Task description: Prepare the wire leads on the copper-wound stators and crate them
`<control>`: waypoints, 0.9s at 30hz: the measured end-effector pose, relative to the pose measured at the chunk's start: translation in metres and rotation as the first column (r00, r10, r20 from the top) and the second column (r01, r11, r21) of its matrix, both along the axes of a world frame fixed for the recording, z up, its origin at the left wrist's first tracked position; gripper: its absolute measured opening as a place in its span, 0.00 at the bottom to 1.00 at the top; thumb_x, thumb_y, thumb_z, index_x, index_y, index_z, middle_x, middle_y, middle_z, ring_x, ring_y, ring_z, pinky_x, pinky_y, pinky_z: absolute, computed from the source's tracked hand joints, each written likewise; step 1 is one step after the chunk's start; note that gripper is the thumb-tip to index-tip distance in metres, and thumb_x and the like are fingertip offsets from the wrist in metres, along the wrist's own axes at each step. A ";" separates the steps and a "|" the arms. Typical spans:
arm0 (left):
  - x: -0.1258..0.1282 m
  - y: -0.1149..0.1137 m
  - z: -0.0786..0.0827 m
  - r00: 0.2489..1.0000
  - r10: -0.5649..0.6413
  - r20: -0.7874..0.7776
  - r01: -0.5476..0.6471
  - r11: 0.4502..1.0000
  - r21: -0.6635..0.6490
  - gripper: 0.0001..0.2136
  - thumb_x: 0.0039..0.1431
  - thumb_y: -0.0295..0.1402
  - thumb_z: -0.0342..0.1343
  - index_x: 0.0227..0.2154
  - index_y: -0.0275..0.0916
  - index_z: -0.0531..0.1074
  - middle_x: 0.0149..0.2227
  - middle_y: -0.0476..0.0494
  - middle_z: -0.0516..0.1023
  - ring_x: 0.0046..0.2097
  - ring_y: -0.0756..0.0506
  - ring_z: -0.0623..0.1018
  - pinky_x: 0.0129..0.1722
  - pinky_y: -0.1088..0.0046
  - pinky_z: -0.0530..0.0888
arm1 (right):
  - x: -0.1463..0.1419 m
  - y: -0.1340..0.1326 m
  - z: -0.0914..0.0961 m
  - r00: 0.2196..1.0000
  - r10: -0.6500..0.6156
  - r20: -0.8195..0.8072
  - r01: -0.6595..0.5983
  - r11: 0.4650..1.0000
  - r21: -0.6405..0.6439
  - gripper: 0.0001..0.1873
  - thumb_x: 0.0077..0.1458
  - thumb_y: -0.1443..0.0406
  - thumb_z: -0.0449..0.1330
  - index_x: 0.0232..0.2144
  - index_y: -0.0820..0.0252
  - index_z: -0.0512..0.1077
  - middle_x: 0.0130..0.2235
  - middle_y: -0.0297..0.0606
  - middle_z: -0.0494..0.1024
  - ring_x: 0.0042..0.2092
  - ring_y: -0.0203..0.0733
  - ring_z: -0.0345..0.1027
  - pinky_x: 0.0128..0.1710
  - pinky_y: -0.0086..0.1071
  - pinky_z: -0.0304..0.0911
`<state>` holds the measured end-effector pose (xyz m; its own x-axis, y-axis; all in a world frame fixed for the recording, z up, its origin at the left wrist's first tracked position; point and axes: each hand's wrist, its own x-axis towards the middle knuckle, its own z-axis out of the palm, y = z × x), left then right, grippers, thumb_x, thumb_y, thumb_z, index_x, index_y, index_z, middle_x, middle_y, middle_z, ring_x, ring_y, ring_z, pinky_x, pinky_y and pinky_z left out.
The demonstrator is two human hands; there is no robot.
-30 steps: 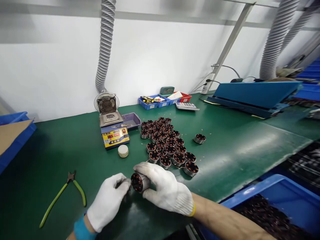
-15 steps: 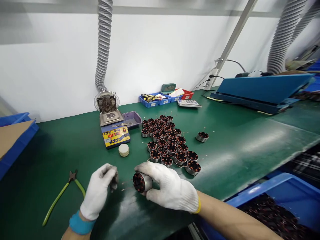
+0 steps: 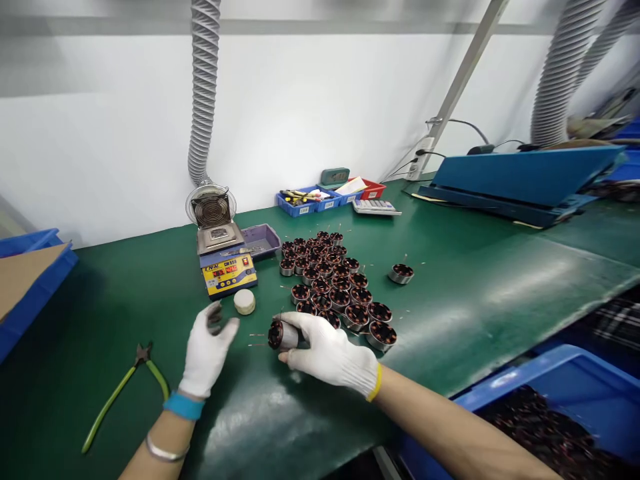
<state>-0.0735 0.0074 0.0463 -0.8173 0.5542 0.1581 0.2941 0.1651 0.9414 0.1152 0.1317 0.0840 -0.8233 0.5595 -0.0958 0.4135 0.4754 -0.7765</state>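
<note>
My right hand [image 3: 325, 350], in a white knit glove, grips a motor stator [image 3: 283, 335] from the right side. The stator's silver wall faces up, and its dark end with copper windings points left. To the left, my gloved left hand [image 3: 209, 350] hovers empty, thumb and fingers apart, just below a round white pot [image 3: 245, 302]. Thin wires or pins [image 3: 257, 340] show between my hands, beside the stator. Behind my right hand stand several similar stators [image 3: 341, 299] in a close group, some partly hidden by the glove.
Green-handled cutters [image 3: 135, 373] lie at the left on the green bench [image 3: 300, 433]. A yellow-fronted solder pot [image 3: 229, 273] stands by a purple tray [image 3: 263, 240]. One lone stator [image 3: 401, 273] sits right of the group. A blue bin [image 3: 550, 373] holds more parts at lower right.
My left hand has moved up and forward, its fingers going from bunched to spread. The right hand has shifted slightly forward and left with the stator, which has turned a little.
</note>
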 end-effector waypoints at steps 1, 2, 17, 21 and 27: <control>-0.003 0.010 -0.006 0.994 0.007 -0.112 -0.019 0.995 -0.103 0.33 0.43 0.47 0.63 0.51 0.34 0.66 0.52 0.32 0.72 0.52 0.37 0.73 0.51 0.62 0.70 | -0.001 0.000 -0.001 0.999 -0.003 0.035 0.003 1.000 0.005 0.29 0.43 0.60 0.65 0.50 0.50 0.71 0.41 0.32 0.78 0.40 0.43 0.72 0.39 0.33 0.64; -0.004 0.020 -0.010 0.978 -0.007 -0.209 -0.038 0.976 -0.213 0.37 0.41 0.46 0.64 0.54 0.33 0.64 0.55 0.30 0.70 0.55 0.36 0.71 0.54 0.61 0.68 | -0.002 0.000 -0.001 0.998 -0.003 0.067 0.002 1.000 0.013 0.28 0.43 0.59 0.65 0.49 0.50 0.71 0.40 0.32 0.78 0.38 0.42 0.72 0.37 0.32 0.63; -0.014 0.066 -0.019 0.960 -0.038 -0.277 -0.069 0.927 -0.369 0.25 0.44 0.45 0.62 0.46 0.40 0.74 0.44 0.35 0.79 0.49 0.31 0.75 0.50 0.55 0.70 | -0.004 -0.001 -0.002 0.986 0.017 0.166 -0.021 1.000 0.023 0.16 0.40 0.57 0.64 0.35 0.53 0.73 0.32 0.28 0.75 0.31 0.36 0.67 0.26 0.26 0.53; -0.018 0.061 -0.016 0.991 0.031 -0.131 -0.059 0.974 -0.217 0.26 0.45 0.45 0.60 0.46 0.36 0.72 0.48 0.35 0.77 0.50 0.37 0.76 0.52 0.62 0.70 | -0.001 0.002 -0.005 0.996 -0.007 0.092 0.012 0.999 -0.051 0.21 0.41 0.60 0.64 0.42 0.53 0.73 0.32 0.30 0.77 0.32 0.37 0.69 0.27 0.26 0.57; -0.038 0.023 -0.009 0.993 0.017 0.113 -0.001 0.990 -0.139 0.29 0.56 0.51 0.39 0.50 0.34 0.66 0.41 0.38 0.80 0.40 0.43 0.80 0.34 0.69 0.76 | -0.012 0.018 0.010 0.988 -0.153 0.004 0.151 0.983 0.104 0.31 0.41 0.59 0.65 0.51 0.51 0.70 0.47 0.34 0.76 0.43 0.44 0.71 0.40 0.31 0.63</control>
<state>-0.1115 0.0300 0.0372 -0.8304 0.5570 -0.0135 0.1847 0.2981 0.9365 0.1029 0.1493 0.0945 -0.7269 0.6855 -0.0405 0.4963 0.4837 -0.7209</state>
